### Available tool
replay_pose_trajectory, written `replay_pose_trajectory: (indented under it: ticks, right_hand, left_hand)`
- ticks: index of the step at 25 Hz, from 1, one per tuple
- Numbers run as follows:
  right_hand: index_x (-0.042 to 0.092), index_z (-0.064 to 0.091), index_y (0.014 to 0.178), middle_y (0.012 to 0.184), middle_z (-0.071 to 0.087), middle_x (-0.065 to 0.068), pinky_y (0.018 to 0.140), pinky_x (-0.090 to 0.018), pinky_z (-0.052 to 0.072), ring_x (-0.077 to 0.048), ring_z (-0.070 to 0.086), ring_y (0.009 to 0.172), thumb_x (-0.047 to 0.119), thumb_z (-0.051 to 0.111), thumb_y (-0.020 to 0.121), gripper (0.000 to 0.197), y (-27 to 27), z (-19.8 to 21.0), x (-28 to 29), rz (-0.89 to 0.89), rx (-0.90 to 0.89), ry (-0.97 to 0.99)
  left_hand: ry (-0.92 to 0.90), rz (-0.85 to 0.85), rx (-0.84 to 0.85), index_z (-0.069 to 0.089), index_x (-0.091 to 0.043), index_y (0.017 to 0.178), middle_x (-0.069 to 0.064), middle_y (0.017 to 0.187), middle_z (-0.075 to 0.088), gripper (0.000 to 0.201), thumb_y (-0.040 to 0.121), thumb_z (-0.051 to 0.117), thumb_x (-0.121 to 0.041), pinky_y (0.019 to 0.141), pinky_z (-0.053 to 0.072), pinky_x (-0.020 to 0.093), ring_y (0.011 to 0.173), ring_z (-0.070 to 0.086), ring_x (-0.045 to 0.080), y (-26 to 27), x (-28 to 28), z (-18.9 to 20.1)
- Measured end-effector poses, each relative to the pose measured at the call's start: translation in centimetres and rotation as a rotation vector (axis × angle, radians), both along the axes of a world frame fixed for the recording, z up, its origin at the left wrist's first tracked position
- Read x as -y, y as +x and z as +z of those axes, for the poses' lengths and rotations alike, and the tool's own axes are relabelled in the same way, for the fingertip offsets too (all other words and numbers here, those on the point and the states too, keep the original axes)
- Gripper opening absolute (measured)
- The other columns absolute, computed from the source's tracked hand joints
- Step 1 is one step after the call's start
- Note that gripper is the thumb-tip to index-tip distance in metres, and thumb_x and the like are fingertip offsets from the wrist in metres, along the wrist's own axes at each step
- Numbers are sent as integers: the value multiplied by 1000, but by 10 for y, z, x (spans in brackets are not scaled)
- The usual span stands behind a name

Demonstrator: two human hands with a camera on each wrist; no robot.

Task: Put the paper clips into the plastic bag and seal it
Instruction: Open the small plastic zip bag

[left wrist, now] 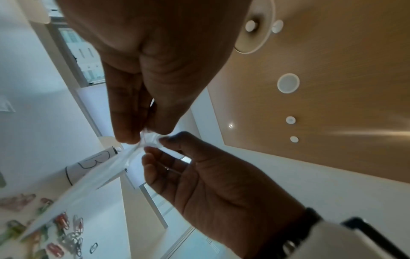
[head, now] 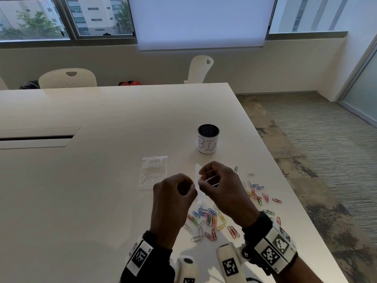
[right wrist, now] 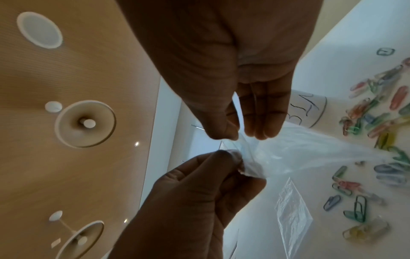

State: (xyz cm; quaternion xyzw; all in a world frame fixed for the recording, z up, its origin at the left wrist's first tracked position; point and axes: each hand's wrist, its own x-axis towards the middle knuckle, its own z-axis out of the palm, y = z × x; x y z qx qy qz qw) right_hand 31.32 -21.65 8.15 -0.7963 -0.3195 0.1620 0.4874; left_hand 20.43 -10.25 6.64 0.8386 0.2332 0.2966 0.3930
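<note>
left hand [head: 173,193] pinches plastic bag [head: 199,184] rim | right hand [head: 220,186] pinches opposite rim | cup [head: 208,139] reads "BIN"

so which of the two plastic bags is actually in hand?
The bag pinched between the left hand and right hand; the other bag lies flat, untouched, on the table.

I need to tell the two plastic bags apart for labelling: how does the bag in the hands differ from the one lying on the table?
The held bag is off the table, pinched at its top edge by the left hand and right hand; the spare bag lies flat and untouched on the table. The held bag shows edge-on and hangs; the spare bag shows its full face. Both are clear, and neither shows paper clips inside.
</note>
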Motion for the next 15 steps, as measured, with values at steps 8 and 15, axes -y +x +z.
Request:
replay_pose_trajectory:
  ticks: [8, 15]
  right_hand:
    - [13, 71, 93, 77, 75, -1, 70, -24, 63, -12, 74, 70, 14, 71, 94, 2, 1, 4, -3, 35, 36, 82]
    - [19, 69, 86, 72, 72, 2, 65, -23, 62, -11, 71, 66, 17, 75, 90, 7, 2, 9, 0, 9, 175, -18]
  left_hand:
    - [38, -6, 7, 74, -19, 96, -10, 83, 75, 9, 89, 79, -21, 65, 54, 6, 69, 71, -2, -5, 4, 1]
    - [100, 82, -4, 72, -19, 78, -9, 70, 71, 13, 88, 80, -21, 63, 55, 17, 63, 68, 4, -7, -3, 4]
